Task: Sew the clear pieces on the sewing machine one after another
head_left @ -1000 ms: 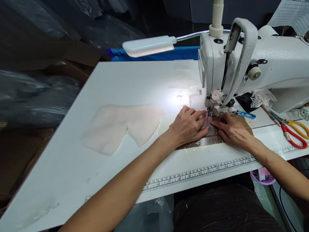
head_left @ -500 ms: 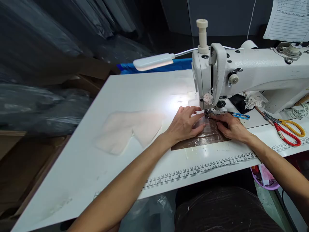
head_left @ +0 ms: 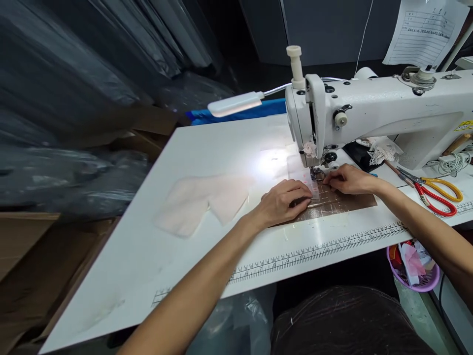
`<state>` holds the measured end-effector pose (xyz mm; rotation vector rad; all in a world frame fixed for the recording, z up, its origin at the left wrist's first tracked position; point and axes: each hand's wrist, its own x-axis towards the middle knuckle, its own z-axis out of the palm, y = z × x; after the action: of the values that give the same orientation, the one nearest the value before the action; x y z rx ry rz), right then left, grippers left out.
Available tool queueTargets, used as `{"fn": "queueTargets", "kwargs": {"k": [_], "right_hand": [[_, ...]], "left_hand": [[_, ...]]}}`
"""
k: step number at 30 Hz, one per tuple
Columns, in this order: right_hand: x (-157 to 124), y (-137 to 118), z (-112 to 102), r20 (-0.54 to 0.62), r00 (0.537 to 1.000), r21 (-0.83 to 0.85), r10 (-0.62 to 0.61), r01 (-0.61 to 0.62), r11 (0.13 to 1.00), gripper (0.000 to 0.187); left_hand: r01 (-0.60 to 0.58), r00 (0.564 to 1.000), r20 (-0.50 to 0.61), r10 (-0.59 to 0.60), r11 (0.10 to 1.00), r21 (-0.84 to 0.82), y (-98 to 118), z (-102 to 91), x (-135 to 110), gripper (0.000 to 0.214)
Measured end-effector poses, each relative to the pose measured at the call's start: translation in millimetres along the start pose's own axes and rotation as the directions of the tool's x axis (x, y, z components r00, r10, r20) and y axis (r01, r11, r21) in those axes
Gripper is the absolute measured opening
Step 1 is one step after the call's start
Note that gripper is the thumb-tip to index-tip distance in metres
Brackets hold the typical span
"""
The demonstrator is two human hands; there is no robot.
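A small sheer fabric piece (head_left: 314,189) lies beneath and in front of the presser foot (head_left: 313,172) of a white sewing machine (head_left: 362,106). My left hand (head_left: 286,202) rests left of the foot, its thumb and fingertips drawn together at the fabric's edge. To the right of the foot, my right hand (head_left: 349,179) has thumb and forefinger pinched; whatever is between them is too small to make out. Beneath both hands is a shiny brown plate (head_left: 340,201) on the machine bed. A pale pink cut fabric piece (head_left: 203,199) lies flat farther left.
Red- and yellow-handled scissors (head_left: 430,190) lie right of my right hand. Behind them are lace scraps (head_left: 382,152) and a coil of cord (head_left: 454,165). A lamp (head_left: 236,104) lights the white table (head_left: 121,266). A purple basket (head_left: 430,285) of scraps stands below the edge.
My left hand has drawn back slightly from the presser foot, its fingers closer together. The right hand has moved a little away from the foot, its fingers more curled. The view has shifted.
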<state>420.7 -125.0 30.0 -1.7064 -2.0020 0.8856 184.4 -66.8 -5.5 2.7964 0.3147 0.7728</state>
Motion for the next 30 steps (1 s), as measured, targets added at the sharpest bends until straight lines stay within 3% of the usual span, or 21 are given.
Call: {"fn": "queueTargets", "kwargs": {"k": [4, 8, 12, 21, 26, 30], "right_hand": [[4.1, 1.3, 8.8, -0.168, 0.985, 0.001, 0.039, -0.039, 0.999, 0.026], [0.9, 8.8, 24.3, -0.284, 0.959, -0.074, -0.024, 0.003, 0.997, 0.026], [-2.0, 13.6, 27.7, -0.277, 0.957, -0.136, -0.091, 0.054, 0.989, 0.027], [-7.8, 12.6, 28.2, -0.1, 0.973, -0.412, -0.209, 0.151, 0.899, 0.038], [-7.9, 10.8, 28.4, -0.082, 0.979, -0.426, -0.186, 0.134, 0.895, 0.04], [-5.7, 14.2, 26.5, -0.126, 0.972, -0.318, -0.199, 0.15, 0.936, 0.038]], "left_hand": [[0.013, 1.0, 0.006, -0.013, 0.996, 0.086, 0.2, 3.6, -1.6, 0.025], [-0.029, 0.999, -0.031, 0.035, 0.985, 0.173, 3.1, 5.4, -0.5, 0.025], [-0.032, 0.995, -0.081, 0.052, 0.974, 0.222, 4.7, 6.9, 0.9, 0.024], [-0.089, 0.995, -0.016, 0.094, 0.977, 0.195, 2.9, 7.3, -0.6, 0.02], [-0.1, 0.994, -0.033, 0.108, 0.976, 0.194, 2.5, 8.2, -1.4, 0.019], [-0.151, 0.979, -0.108, 0.172, 0.972, 0.179, 2.8, 8.9, 0.2, 0.014]]}}
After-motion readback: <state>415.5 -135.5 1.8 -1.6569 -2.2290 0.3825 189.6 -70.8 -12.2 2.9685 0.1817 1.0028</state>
